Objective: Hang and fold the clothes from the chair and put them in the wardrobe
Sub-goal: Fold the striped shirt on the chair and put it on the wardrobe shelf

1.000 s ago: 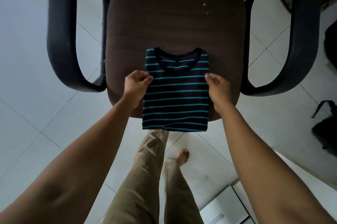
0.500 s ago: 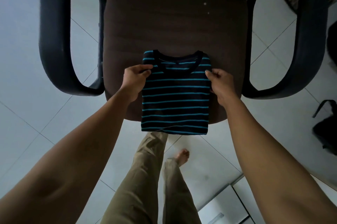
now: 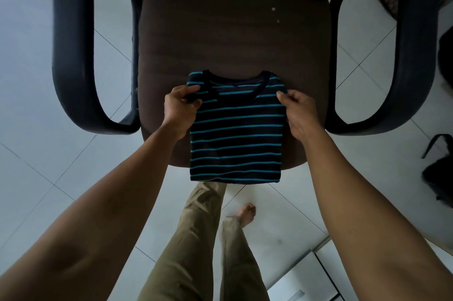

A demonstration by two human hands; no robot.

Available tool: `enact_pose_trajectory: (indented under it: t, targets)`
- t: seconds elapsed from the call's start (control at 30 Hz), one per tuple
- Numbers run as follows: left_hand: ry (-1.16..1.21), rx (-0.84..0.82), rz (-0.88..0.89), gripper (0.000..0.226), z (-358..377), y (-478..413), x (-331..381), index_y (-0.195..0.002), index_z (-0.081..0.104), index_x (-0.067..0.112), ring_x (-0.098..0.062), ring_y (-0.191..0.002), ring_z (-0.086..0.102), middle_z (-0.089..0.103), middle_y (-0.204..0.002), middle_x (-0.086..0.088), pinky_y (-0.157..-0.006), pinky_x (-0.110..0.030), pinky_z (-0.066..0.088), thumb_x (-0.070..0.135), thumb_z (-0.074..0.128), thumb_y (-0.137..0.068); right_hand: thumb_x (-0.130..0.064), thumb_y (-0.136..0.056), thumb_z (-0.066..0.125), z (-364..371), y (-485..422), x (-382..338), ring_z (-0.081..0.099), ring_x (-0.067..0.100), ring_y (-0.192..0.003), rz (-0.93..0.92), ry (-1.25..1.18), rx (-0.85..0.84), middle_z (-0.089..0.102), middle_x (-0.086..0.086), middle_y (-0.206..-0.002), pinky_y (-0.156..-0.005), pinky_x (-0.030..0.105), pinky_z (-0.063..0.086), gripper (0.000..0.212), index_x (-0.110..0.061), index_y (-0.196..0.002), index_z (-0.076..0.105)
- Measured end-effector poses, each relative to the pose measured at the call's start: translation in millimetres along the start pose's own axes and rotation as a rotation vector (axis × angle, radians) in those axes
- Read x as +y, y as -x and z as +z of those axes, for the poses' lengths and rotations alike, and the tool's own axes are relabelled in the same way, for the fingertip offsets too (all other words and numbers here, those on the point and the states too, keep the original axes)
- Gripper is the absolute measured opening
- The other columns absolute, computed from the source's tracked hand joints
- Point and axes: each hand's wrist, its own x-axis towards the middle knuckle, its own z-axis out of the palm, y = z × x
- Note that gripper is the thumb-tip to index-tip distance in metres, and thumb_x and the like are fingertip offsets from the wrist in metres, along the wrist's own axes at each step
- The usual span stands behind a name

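A folded dark T-shirt with thin blue stripes [image 3: 236,134] lies on the front of a brown chair seat [image 3: 232,38], its collar pointing away from me and its lower edge hanging past the seat's front rim. My left hand [image 3: 179,110] pinches the shirt's upper left corner near the shoulder. At the upper right corner, my right hand [image 3: 297,113] pinches the cloth between thumb and fingers. Both forearms reach in from the bottom of the head view.
Black armrests curve down on the left [image 3: 73,60] and right [image 3: 414,60] of the seat. White tiled floor [image 3: 49,153] surrounds the chair. A dark bag [image 3: 438,170] lies at the right edge. My khaki trouser legs [image 3: 196,246] and a bare foot [image 3: 246,212] stand below the seat.
Both hands slid up the shirt's sides from the middle to the shoulder corners and now pinch the cloth there. The shirt stays on the seat.
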Motion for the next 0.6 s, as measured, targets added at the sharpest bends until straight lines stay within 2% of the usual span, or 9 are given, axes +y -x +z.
enact_pose_trajectory:
  t: [0.13, 0.27, 0.37, 0.5, 0.6]
  targets:
    - [-0.046, -0.026, 0.033, 0.040, 0, -4, 0, -0.126, 0.065, 0.020, -0.004, -0.102, 0.061, 0.053, -0.133, 0.009, -0.091, -0.020, 0.054, 0.001, 0.067, -0.091, -0.016, -0.086, 0.077, 1, 2, 5, 0.073, 0.022, -0.098, 0.040, -0.081, 0.045, 0.074, 0.009, -0.105, -0.089, 0.044, 0.060, 0.022, -0.013, -0.106, 0.069]
    - [-0.121, -0.048, 0.069, 0.041, -2, -6, 1, -0.128, 0.064, 0.020, -0.003, -0.100, 0.058, 0.052, -0.135, 0.009, -0.077, -0.008, 0.051, 0.001, 0.065, -0.092, -0.031, -0.089, 0.074, 4, 2, -1, 0.073, 0.016, -0.097, 0.050, -0.051, -0.010, 0.075, 0.003, -0.107, -0.087, 0.038, 0.060, 0.032, -0.017, -0.117, 0.070]
    - [-0.145, -0.055, 0.071, 0.043, -2, -6, 2, -0.131, 0.062, 0.020, 0.003, -0.092, 0.057, 0.050, -0.133, 0.011, -0.070, -0.005, 0.049, 0.001, 0.064, -0.092, -0.023, -0.092, 0.071, 5, 0, -9, 0.074, 0.016, -0.094, 0.050, -0.100, 0.022, 0.076, 0.004, -0.104, -0.084, 0.036, 0.061, 0.022, -0.015, -0.113, 0.072]
    - [-0.154, -0.066, 0.075, 0.044, -2, -7, 1, -0.131, 0.062, 0.020, -0.002, -0.099, 0.058, 0.050, -0.135, 0.008, -0.082, -0.013, 0.052, 0.000, 0.064, -0.092, -0.014, -0.088, 0.074, 7, 4, -9, 0.074, 0.020, -0.093, 0.067, -0.183, 0.064, 0.076, 0.006, -0.100, -0.077, 0.034, 0.061, 0.016, -0.015, -0.103, 0.071]
    - [-0.167, -0.078, 0.077, 0.045, -3, -10, 1, -0.132, 0.061, 0.020, -0.001, -0.098, 0.057, 0.051, -0.136, 0.007, -0.089, -0.019, 0.053, -0.001, 0.063, -0.092, -0.025, -0.087, 0.075, 8, 5, -13, 0.074, 0.018, -0.094, 0.066, -0.121, 0.034, 0.076, 0.003, -0.099, -0.080, 0.033, 0.061, 0.020, -0.015, -0.104, 0.072]
